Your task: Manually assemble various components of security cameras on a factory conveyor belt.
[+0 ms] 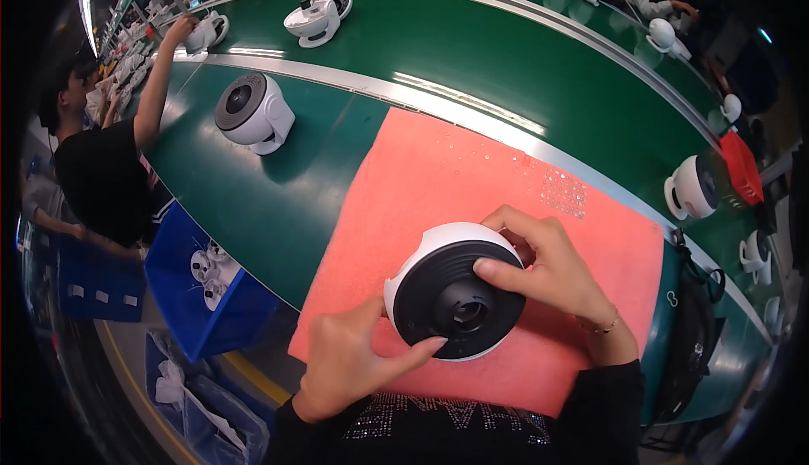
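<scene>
L hand [344, 357] & R hand [552, 264] pinch opp. edges of round blk-and-white plastic housing [449, 295] above flat pink mat [409, 188].

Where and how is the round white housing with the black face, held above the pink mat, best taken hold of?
Probably by its white outer shell, from left and right at once: the black face is turned up toward the wearer, and the round outline offers opposite edges for balance. Thumbs can rest on that face, clear of the central recess.
</scene>
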`<action>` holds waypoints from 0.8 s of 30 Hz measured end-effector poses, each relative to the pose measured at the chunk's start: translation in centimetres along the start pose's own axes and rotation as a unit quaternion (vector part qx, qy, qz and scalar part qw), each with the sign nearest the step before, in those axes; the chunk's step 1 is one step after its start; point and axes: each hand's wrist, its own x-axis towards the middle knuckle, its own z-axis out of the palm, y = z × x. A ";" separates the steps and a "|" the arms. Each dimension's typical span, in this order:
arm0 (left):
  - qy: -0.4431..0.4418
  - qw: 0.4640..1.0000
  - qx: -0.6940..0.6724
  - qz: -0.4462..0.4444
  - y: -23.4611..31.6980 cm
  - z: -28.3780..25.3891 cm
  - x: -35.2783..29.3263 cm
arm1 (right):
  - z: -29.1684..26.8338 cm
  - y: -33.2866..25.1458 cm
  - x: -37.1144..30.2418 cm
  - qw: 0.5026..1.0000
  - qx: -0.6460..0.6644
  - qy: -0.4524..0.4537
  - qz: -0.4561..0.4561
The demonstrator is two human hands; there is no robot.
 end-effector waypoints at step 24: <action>-0.178 0.974 0.130 -0.057 -1.3 -3.2 3.4 | 0.9 -0.5 2.6 0.878 -0.420 0.079 -0.214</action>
